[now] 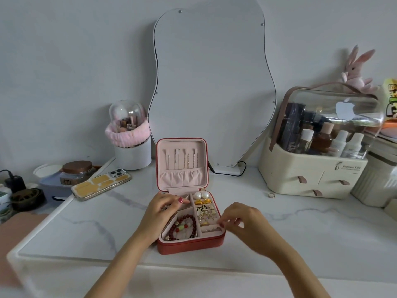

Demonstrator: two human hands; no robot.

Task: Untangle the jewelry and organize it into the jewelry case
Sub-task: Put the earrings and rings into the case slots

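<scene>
A red jewelry case (189, 244) is seen open in the middle of the white marble bench (300, 229), with its lid stood up at the back. Thin chains (181, 158) are hung inside the pink lid. The left hand (163, 208) is laid over the back left part of the case, with its fingers bent down into a compartment; what is held there, if anything, cannot be told. The right hand (242, 220) is held at the right front corner of the case, with its fingertips pinched together over the small ring slots; it cannot be told if anything is held. A red bead bracelet (186, 225) is seen in the front left compartment, between the two hands. Two pearl earrings (201, 195) are kept at the back right. A small ring (271, 195) is left alone on the bench, well to the right. A phone (101, 183) is laid to the left. A wavy mirror (212, 82) is leaned on the wall behind, and a cream makeup box (311, 179) is set to the right.
</scene>
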